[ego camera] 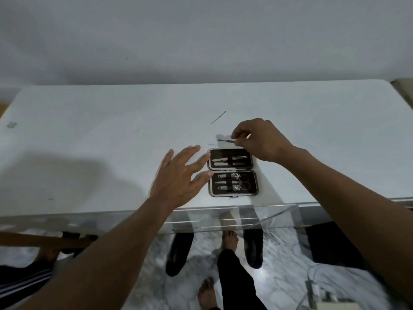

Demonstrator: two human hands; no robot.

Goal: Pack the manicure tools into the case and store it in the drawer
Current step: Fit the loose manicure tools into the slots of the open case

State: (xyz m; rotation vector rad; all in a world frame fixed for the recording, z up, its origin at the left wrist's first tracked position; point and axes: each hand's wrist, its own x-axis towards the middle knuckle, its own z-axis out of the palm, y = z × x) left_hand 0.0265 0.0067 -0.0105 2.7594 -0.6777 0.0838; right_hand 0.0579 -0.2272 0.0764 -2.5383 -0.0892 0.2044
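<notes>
Right hand pinches thin tool; black case open.

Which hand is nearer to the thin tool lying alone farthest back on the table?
Right. The right hand hovers just right of the thin tool, pinching another tool; the left hand lies farther off, fingers at the case.

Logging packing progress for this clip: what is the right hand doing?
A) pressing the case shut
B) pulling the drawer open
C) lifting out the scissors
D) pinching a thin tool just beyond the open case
D: the right hand pinches a thin tool past the far edge of the case, which lies open with the scissors strapped inside.
</notes>
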